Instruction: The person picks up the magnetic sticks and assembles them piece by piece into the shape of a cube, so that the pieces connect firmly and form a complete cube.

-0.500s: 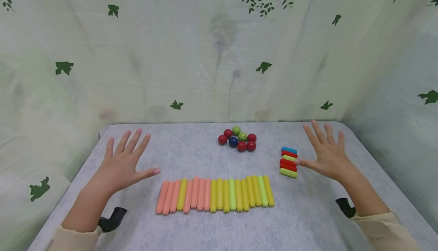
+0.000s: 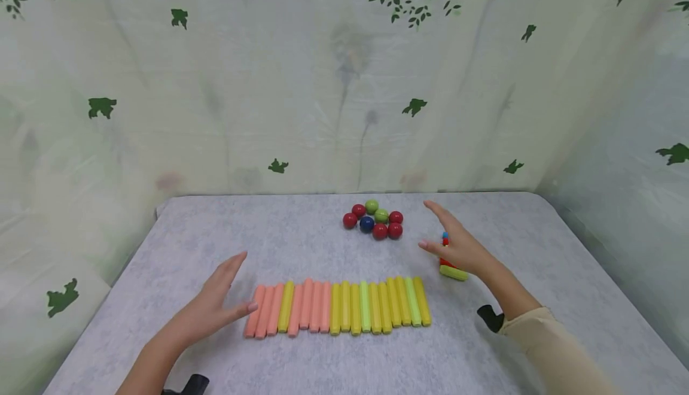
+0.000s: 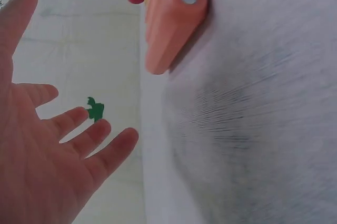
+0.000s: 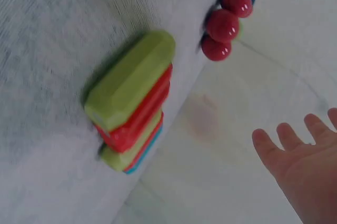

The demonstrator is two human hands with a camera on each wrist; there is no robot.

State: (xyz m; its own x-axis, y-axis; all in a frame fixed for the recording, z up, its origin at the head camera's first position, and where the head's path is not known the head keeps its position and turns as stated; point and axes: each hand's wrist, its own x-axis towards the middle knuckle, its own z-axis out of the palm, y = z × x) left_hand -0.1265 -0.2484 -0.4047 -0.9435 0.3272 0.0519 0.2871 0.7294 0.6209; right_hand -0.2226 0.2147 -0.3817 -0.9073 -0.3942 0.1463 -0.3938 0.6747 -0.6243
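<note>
A row of long magnetic rods (image 2: 346,308) lies on the table, pink on the left, mostly yellow on the right, with a few light green ones. In the left wrist view, the nearest pink rod (image 3: 176,21) shows a round silver end. My left hand (image 2: 212,305) is over the row's left end, fingers extended and thumb apart, holding nothing. On the right, short rods (image 4: 131,81) in green, red and blue lie side by side. My right hand (image 2: 460,248) hovers above them with fingers extended, covering part of them in the head view; its palm holds nothing.
Several balls (image 2: 380,231), red, green and one dark blue, sit grouped at the back middle of the grey cloth-covered table (image 2: 301,365). A pale curtain (image 2: 301,84) with leaf prints hangs behind and around the table.
Both hands have moved inward and turned from palms down with spread fingers to a sideways pose. The left came nearer the pink rods, the right moved over the short rods. Rods and balls stay put.
</note>
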